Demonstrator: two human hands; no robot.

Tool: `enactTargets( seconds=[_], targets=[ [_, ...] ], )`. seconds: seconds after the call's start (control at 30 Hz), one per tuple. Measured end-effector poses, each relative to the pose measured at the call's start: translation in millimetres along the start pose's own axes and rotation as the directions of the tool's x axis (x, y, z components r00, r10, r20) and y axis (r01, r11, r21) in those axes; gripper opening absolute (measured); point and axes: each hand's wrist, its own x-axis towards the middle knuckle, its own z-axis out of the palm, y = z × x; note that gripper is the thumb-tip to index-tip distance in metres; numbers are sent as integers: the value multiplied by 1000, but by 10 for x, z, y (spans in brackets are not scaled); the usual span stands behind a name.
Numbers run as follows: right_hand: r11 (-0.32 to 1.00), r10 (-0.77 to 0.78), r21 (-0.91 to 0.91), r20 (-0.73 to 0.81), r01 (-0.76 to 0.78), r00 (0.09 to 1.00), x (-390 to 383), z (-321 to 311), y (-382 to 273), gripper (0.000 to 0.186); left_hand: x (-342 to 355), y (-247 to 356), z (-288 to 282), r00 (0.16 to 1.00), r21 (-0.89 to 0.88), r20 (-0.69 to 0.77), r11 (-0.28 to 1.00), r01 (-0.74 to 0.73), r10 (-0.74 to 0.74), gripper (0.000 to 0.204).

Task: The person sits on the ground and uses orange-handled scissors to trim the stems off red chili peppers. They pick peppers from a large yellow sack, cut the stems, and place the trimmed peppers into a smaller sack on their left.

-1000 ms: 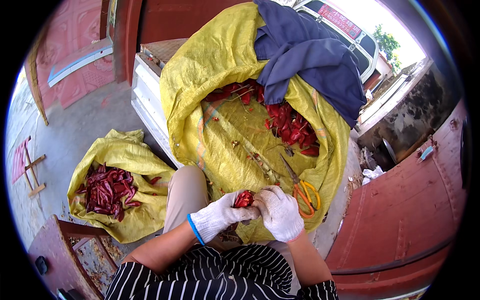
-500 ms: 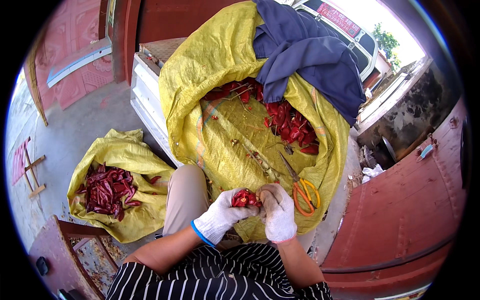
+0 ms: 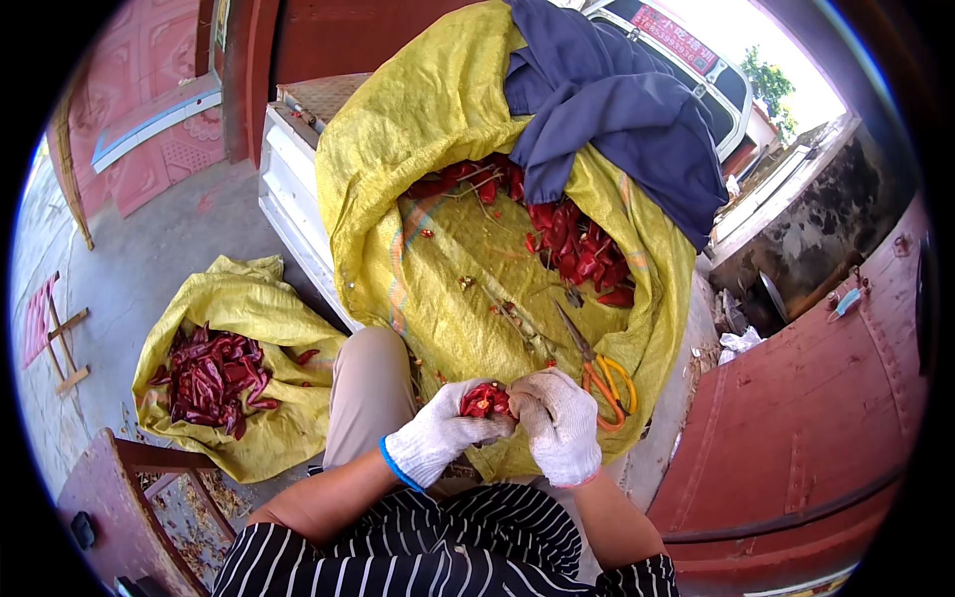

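In white knit gloves, both hands meet in front of my lap. My left hand (image 3: pixel 446 430) is closed around a small bunch of dried red chili peppers (image 3: pixel 485 400), their stem ends facing up. My right hand (image 3: pixel 559 423) pinches at the right side of that bunch; what lies between its fingertips is hidden. Just beyond the right hand, scissors (image 3: pixel 605 383) with orange and yellow handles lie on a big yellow woven sack (image 3: pixel 438 261). Inside the sack's mouth are many red chilies (image 3: pixel 577 244) with loose stems and bits.
A smaller yellow sack (image 3: pixel 284 403) at left holds more red chilies (image 3: pixel 217 378). Dark blue cloth (image 3: pixel 637 129) drapes over the big sack. A wooden chair (image 3: pixel 124 497) stands at lower left, a red metal panel (image 3: pixel 796 428) at right. Behind are a white tailgate (image 3: pixel 288 199) and a vehicle.
My right hand has shifted slightly right and its wrist has swung outward. The left hand stays in place with the chilies, and the scissors have not moved.
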Motion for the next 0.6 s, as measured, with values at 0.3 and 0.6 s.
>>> enactTargets(
  seconds=[0.3, 0.6],
  targets=[
    [318, 638, 760, 271, -567, 720, -57, 95, -125, 12, 11, -93, -27, 997, 23, -25, 997, -72, 72, 26],
    [-62, 514, 880, 432, -471, 741, -106, 156, 187, 17, 67, -189, -72, 995, -29, -11, 995, -100, 99, 33]
  ],
)
